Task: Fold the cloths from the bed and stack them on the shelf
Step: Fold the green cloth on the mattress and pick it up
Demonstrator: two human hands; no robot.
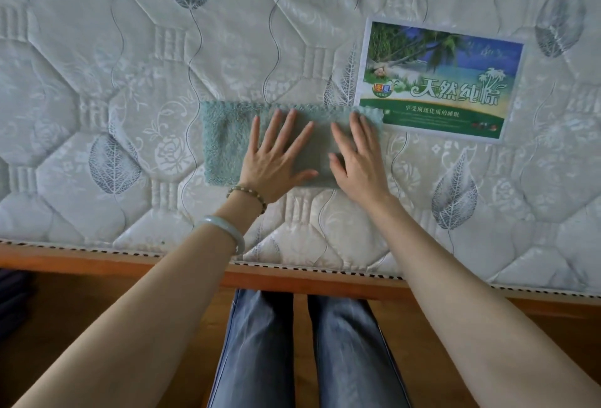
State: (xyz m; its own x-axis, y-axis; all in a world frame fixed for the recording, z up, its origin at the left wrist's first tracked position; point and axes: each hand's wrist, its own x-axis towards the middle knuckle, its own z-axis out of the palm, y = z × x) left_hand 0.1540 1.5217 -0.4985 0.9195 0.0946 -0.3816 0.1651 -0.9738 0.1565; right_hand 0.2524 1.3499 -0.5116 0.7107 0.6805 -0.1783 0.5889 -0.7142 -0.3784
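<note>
My jeans down below, and out on the mattress the green cloth lies long axis left to right, right end at the printed label. 2 hands on it: left hand and right hand flat, fingers spread, pressing. It's possibly folded double.

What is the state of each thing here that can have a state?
Teal cloth: lying flat on the mattress as a long strip.
Left hand: open, pressing flat on the cloth.
Right hand: open, pressing flat on the cloth.
Printed label: flat on the mattress.
</note>
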